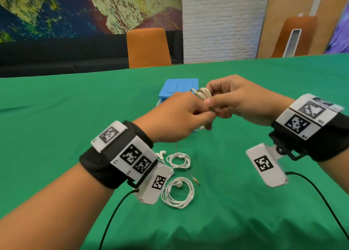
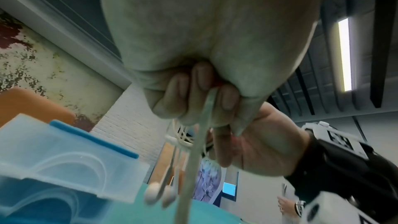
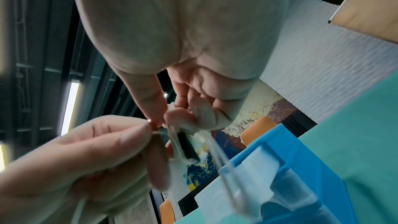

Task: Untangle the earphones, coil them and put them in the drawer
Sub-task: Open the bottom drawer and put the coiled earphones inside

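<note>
Both hands meet in the air above the green table, in front of the blue drawer box (image 1: 179, 88). My right hand (image 1: 236, 102) pinches a small coil of white earphone cable (image 1: 203, 93) between thumb and fingers. My left hand (image 1: 181, 117) has its fingers curled round the loose end of the same cable (image 2: 200, 142), which hangs down from it. Two earbuds (image 2: 159, 193) dangle below the coil over the open clear drawer (image 2: 64, 168). Two more coiled white earphones (image 1: 178, 161) (image 1: 178, 192) lie on the cloth below my wrists.
The green cloth (image 1: 56, 136) covers the whole table. An orange chair (image 1: 148, 47) stands at the far edge behind the box. Black camera wires (image 1: 117, 212) trail from both wrists toward the near edge.
</note>
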Motion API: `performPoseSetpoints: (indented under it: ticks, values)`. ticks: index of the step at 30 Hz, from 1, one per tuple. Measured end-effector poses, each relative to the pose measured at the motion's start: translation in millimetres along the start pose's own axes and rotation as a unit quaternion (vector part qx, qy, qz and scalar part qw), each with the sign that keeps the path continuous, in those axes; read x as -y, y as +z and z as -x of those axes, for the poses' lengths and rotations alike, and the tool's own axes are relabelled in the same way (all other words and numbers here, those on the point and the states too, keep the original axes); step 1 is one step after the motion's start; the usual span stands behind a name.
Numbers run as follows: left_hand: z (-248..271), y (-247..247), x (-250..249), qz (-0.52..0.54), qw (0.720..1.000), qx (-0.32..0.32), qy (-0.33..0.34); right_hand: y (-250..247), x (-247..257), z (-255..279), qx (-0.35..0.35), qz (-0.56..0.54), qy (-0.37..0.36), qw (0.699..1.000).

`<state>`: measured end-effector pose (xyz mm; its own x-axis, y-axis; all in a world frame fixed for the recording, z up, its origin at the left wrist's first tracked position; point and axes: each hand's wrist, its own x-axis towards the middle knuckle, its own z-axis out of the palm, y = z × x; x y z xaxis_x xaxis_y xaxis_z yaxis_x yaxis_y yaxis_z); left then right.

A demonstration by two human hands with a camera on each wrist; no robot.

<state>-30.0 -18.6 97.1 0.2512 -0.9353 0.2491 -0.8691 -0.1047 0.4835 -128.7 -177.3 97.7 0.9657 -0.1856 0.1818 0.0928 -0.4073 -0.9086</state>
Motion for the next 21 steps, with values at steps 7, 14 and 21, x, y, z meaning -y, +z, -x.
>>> performPoseSetpoints:
  ticks: [7, 14, 21]
  values:
    - [2.0, -16.0, 9.1, 0.041, 0.996, -0.077, 0.020, -0.2, -2.6, 7.8, 0.045, -0.088, 0.019, 0.995]
    - [6.7, -29.4, 19.5, 0.167, 0.983, -0.077, 0.019, -6.3, 0.1, 13.2, 0.080, -0.053, 0.012, 0.995]
    - [5.9, -25.1, 34.2, 0.230, 0.968, -0.099, -0.014, -19.4, 8.7, 9.9, 0.028, -0.077, 0.000, 0.997]
